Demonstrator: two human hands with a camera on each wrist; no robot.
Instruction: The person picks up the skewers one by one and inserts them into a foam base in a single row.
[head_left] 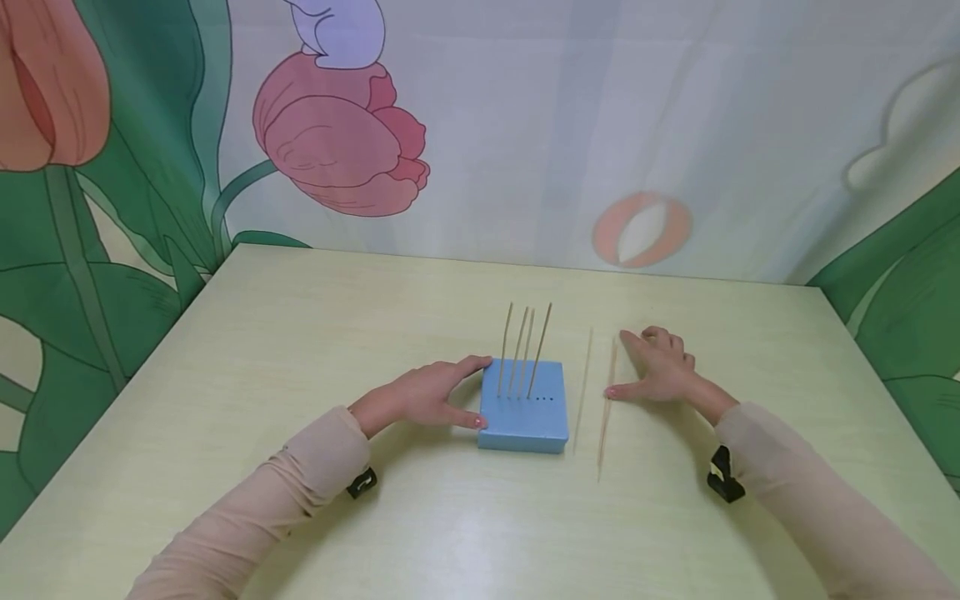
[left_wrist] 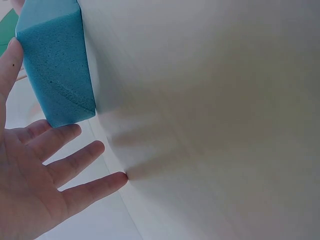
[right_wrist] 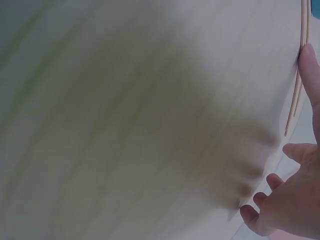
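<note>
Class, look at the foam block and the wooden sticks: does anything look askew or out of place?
Yes, slightly. The four sticks standing in the blue foam block fan apart instead of standing parallel, and loose sticks lie on the table by the right hand.

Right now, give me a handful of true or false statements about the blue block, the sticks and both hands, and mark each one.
1. Four sticks stand upright in the blue foam block. True.
2. The left hand lies flat on top of the block. False: it rests against the block's left side.
3. Loose sticks lie on the table right of the block. True.
4. The right hand holds a stick in the air. False: it rests on the table beside the loose sticks.
5. Every hole in the block is filled. False: some remain empty.
</note>
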